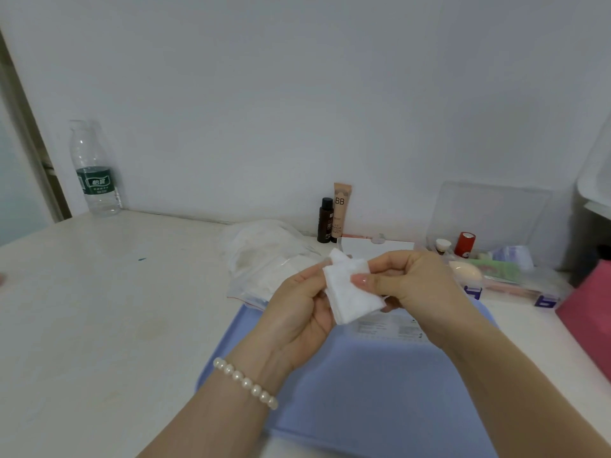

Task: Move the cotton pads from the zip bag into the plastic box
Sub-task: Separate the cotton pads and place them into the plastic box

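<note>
At about ten o'clock on the counter (99, 292) a water bottle (95, 170) stands against the wall, well apart from the work. Nearer the middle, at roughly eleven o'clock from the hands, the zip bag (261, 259) lies slumped on the counter with its mouth toward the blue tray (363, 391), and more white pads seem to remain inside. Above the tray the left hand (297, 312), a pearl bracelet (244, 382) on its wrist, cradles a small stack of cotton pads (350, 292) from below and behind, its grip grasping the stack. The right hand (410, 279) meets it from three o'clock, thumb pressed on the top pad and fingers curled behind, so this grip is pinching the same stack. Behind the hands, at twelve o'clock, a dark bottle (325, 219) and a BB cream tube (342, 206) stand side by side. At about two o'clock the plastic box (496, 259) sits open, its clear lid raised, already holding small cosmetic items. The step in hand looks like squaring up the pads taken from the bag. The next move likely calls for carrying the stack rightward and setting it in a free part of the box, keeping the loose pads pinched together so none slips off.
</note>
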Motion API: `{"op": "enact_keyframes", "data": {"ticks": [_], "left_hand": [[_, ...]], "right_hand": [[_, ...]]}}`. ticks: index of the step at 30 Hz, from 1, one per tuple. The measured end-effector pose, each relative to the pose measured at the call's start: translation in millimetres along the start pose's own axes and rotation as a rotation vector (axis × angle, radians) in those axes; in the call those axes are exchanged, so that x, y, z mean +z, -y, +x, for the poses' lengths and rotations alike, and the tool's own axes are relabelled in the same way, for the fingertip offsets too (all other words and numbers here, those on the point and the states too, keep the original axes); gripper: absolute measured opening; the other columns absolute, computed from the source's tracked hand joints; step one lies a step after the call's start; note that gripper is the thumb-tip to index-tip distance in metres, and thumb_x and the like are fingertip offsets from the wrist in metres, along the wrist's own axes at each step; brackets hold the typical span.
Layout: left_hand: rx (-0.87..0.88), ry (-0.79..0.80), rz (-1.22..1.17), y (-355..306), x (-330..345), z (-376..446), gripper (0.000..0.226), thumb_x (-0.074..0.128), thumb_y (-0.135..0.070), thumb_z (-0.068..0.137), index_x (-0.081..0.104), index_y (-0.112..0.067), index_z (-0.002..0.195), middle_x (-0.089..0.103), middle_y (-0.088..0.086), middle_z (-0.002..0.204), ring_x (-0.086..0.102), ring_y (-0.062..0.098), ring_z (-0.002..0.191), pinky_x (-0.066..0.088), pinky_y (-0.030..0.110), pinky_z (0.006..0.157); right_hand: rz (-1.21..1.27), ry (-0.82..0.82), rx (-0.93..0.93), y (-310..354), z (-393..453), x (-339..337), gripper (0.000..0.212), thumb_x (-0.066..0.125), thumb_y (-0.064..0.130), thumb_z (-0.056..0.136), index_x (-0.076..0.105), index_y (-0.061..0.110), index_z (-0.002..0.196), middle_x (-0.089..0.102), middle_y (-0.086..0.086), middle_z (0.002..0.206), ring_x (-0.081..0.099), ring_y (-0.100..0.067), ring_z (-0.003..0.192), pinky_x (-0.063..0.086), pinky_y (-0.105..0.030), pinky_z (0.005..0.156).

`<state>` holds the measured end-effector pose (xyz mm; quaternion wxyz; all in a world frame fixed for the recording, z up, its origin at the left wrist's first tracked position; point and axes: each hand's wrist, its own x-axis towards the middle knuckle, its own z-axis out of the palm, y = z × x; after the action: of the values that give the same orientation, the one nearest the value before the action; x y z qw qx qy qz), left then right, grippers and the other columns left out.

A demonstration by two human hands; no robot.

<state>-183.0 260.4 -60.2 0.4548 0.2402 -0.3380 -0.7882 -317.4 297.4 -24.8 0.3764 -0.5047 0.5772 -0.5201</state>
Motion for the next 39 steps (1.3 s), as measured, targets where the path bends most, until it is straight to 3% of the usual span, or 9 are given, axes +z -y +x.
{"op": "enact_keyframes", "data": {"ticks": [3, 5, 9, 13, 18, 23, 31, 36, 39], "left_hand": [[-0.048, 0.044, -0.018, -0.4, -3.9, 2.6, 0.037, 0.052, -0.009, 0.088, 0.052, 0.013, 0.118, 0.059, 0.028, 0.122, 0.057, 0.037, 0.116, 0.041, 0.055, 0.102], [-0.099, 0.052, -0.053, -1.0, -5.5, 3.7, 0.04, 0.036, -0.017, 0.101, 0.045, 0.013, 0.125, 0.057, 0.028, 0.124, 0.056, 0.037, 0.117, 0.039, 0.053, 0.104], [-0.115, 0.027, -0.119, -3.8, -3.9, -0.8, 0.039, 0.033, -0.021, 0.101, 0.056, 0.01, 0.111, 0.065, 0.026, 0.111, 0.066, 0.031, 0.102, 0.053, 0.04, 0.089], [-0.116, 0.022, -0.172, -6.7, -4.0, -3.9, 0.038, 0.037, -0.019, 0.099, 0.06, 0.01, 0.102, 0.069, 0.023, 0.099, 0.071, 0.026, 0.082, 0.059, 0.033, 0.07], [-0.162, 0.021, -0.105, -10.1, -6.4, -4.5, 0.043, 0.041, -0.027, 0.094, 0.061, 0.01, 0.107, 0.065, 0.024, 0.111, 0.065, 0.031, 0.095, 0.05, 0.04, 0.089], [-0.178, 0.084, -0.112, -13.5, -6.0, -6.3, 0.045, 0.046, -0.017, 0.078, 0.059, 0.012, 0.11, 0.059, 0.027, 0.116, 0.061, 0.033, 0.097, 0.052, 0.04, 0.085], [-0.232, 0.229, -0.327, -12.3, -2.6, -6.8, 0.038, 0.046, -0.007, 0.083, 0.061, 0.015, 0.11, 0.062, 0.025, 0.116, 0.065, 0.032, 0.101, 0.05, 0.042, 0.091], [-0.112, 0.096, -0.227, -4.8, -0.7, -1.1, 0.033, 0.041, -0.009, 0.096, 0.056, 0.011, 0.118, 0.064, 0.024, 0.115, 0.068, 0.027, 0.096, 0.055, 0.037, 0.082], [0.01, -0.024, -0.049, -1.0, -2.1, 1.9, 0.023, 0.044, -0.008, 0.096, 0.061, 0.006, 0.105, 0.07, 0.019, 0.101, 0.071, 0.022, 0.085, 0.058, 0.033, 0.076]], "right_hand": [[-0.064, -0.024, -0.052, -2.9, -0.5, 4.0, 0.012, 0.076, 0.001, 0.072, 0.068, 0.01, 0.069, 0.068, 0.002, 0.055, 0.059, -0.005, 0.047, 0.044, -0.016, 0.041], [-0.103, -0.048, -0.071, -4.8, 0.3, 5.8, 0.013, 0.076, 0.003, 0.072, 0.068, 0.013, 0.07, 0.067, 0.002, 0.057, 0.06, -0.005, 0.048, 0.044, -0.017, 0.042], [-0.419, -0.129, -0.22, -11.0, -0.6, 9.8, 0.022, 0.077, 0.017, 0.073, 0.064, 0.028, 0.087, 0.059, 0.007, 0.07, 0.054, -0.001, 0.061, 0.047, -0.025, 0.063], [-0.713, -0.111, -0.473, -13.6, -4.0, 14.2, 0.032, 0.066, 0.022, 0.084, 0.063, 0.025, 0.116, 0.05, 0.012, 0.089, 0.047, -0.004, 0.081, 0.038, -0.012, 0.074], [-0.817, -0.001, -0.553, -15.8, 0.1, 6.9, 0.034, 0.062, 0.024, 0.087, 0.06, 0.024, 0.121, 0.041, 0.012, 0.097, 0.039, -0.004, 0.1, 0.031, -0.013, 0.082], [-0.754, -0.037, -0.588, -17.7, 4.1, -0.1, 0.02, 0.071, 0.021, 0.08, 0.067, 0.019, 0.099, 0.043, 0.017, 0.088, 0.04, 0.005, 0.092, 0.028, -0.001, 0.078], [-0.45, -0.095, -0.693, -10.9, 1.8, 0.9, 0.008, 0.069, 0.028, 0.067, 0.063, 0.028, 0.073, 0.06, 0.017, 0.088, 0.051, -0.001, 0.091, 0.035, -0.006, 0.076], [-0.29, -0.097, -0.564, -3.5, 1.2, -10.1, 0.021, 0.082, 0.01, 0.065, 0.066, 0.024, 0.062, 0.064, 0.015, 0.1, 0.058, -0.003, 0.1, 0.042, -0.018, 0.087], [-0.049, -0.029, -0.455, 4.8, 5.1, -31.5, 0.022, 0.086, 0.012, 0.055, 0.069, 0.025, 0.06, 0.071, 0.007, 0.084, 0.065, -0.011, 0.078, 0.048, -0.024, 0.072]]}}
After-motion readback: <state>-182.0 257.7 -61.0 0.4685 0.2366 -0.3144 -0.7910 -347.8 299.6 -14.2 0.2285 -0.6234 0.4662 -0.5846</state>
